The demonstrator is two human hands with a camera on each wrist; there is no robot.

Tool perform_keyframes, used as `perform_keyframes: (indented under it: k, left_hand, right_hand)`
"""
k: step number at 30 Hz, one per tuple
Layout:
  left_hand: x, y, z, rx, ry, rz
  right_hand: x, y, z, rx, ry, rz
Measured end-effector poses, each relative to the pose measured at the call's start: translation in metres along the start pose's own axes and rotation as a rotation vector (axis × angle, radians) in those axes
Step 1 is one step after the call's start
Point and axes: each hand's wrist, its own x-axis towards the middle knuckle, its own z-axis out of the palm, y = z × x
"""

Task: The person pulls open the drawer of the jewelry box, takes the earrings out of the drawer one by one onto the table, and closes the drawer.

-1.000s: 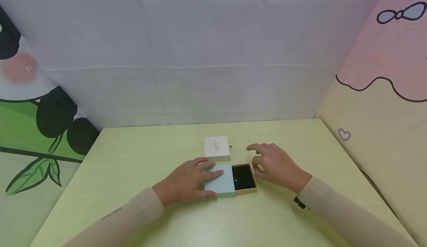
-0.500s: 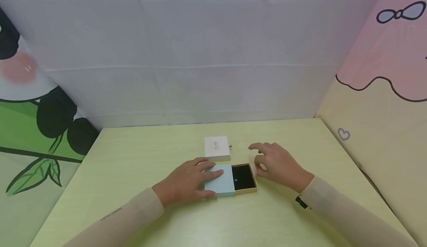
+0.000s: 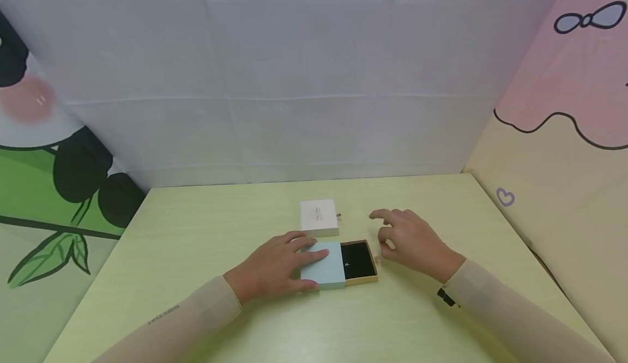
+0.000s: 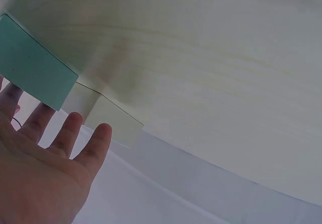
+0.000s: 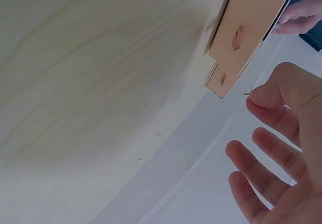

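A pale blue drawer-style jewelry box [image 3: 330,267] lies on the table with its kraft tray [image 3: 361,281] pulled out to the right. Black foam [image 3: 360,259] fills the tray and bears a tiny silvery star-shaped piece [image 3: 346,264]. My left hand [image 3: 272,265] rests spread over the blue sleeve, fingers mostly straight, thumb by the near edge. Just right of the tray, my right hand [image 3: 414,243] pinches a tiny stud earring [image 5: 248,91] between thumb and index finger; its thin pin shows in the right wrist view. The other right fingers are loosely bent.
Behind the blue box stands a white box [image 3: 320,218] with a small ribbon tab. In the right wrist view, two small silvery pieces, one [image 5: 156,135] and another [image 5: 140,158], lie on the table [image 5: 75,133]. A white cloth [image 3: 314,79] hangs behind.
My right hand has drawn slightly to the right, away from the tray, and the tray's end tab now shows. The left hand and both boxes have not moved.
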Motion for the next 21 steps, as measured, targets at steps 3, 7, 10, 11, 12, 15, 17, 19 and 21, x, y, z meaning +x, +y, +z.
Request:
perform_keyframes:
  k: [3, 7, 10, 11, 12, 15, 17, 19, 21]
  left_hand:
    - [-0.002, -0.001, 0.000, -0.040, 0.023, 0.012]
    - [-0.003, -0.005, 0.005, -0.062, 0.055, 0.037]
    - [-0.002, -0.005, 0.007, -0.051, 0.034, 0.024]
    - [-0.001, -0.002, 0.001, -0.053, 0.014, 0.011]
    - [-0.001, -0.002, 0.001, -0.042, 0.004, 0.004]
    - [0.001, -0.002, 0.002, -0.014, -0.010, -0.005]
    - [0.001, -0.001, 0.001, -0.003, -0.013, -0.006]
    - [0.001, -0.001, 0.000, 0.000, -0.015, -0.007]
    - [0.001, 0.000, 0.000, 0.000, -0.015, -0.006]
  right_hand:
    - [-0.001, 0.001, 0.001, 0.002, 0.001, 0.002]
    - [-0.002, 0.003, 0.003, 0.002, 0.007, 0.001]
    - [-0.003, 0.005, 0.004, 0.001, 0.008, 0.005]
    - [-0.004, 0.006, 0.005, 0.001, 0.007, 0.007]
    - [-0.004, 0.007, 0.006, 0.001, 0.005, 0.011]
    - [-0.004, 0.008, 0.007, 0.003, -0.004, 0.022]
    - [-0.004, 0.009, 0.007, 0.003, -0.011, 0.030]
    - [-0.005, 0.010, 0.007, 0.004, -0.015, 0.035]
    - [-0.006, 0.011, 0.008, 0.004, -0.017, 0.039]
